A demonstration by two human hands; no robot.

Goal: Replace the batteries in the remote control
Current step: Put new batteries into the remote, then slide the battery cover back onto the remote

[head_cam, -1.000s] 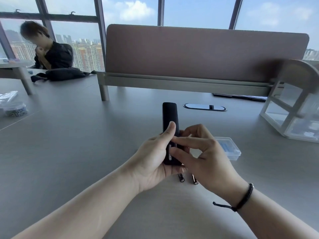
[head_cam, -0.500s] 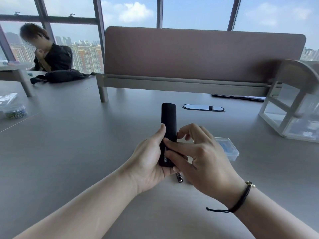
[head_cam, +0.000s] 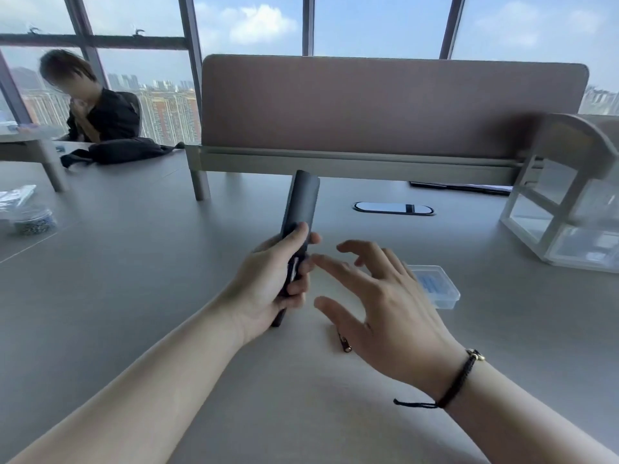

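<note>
Now | left hand [head_cam: 268,289] grip curled round remote [head_cam: 299,216], tilted | right hand [head_cam: 378,306] fingers spread, just beside

Both forearms were bare, with no sleeve in view. A thin black braided cord bracelet [head_cam: 456,380] circled the right wrist, just behind the right hand [head_cam: 385,303]; it had a small gold bead and one loose end.

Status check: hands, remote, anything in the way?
Left hand grips slim black remote control. Right hand open, off it. One loose battery on grey table.
</note>
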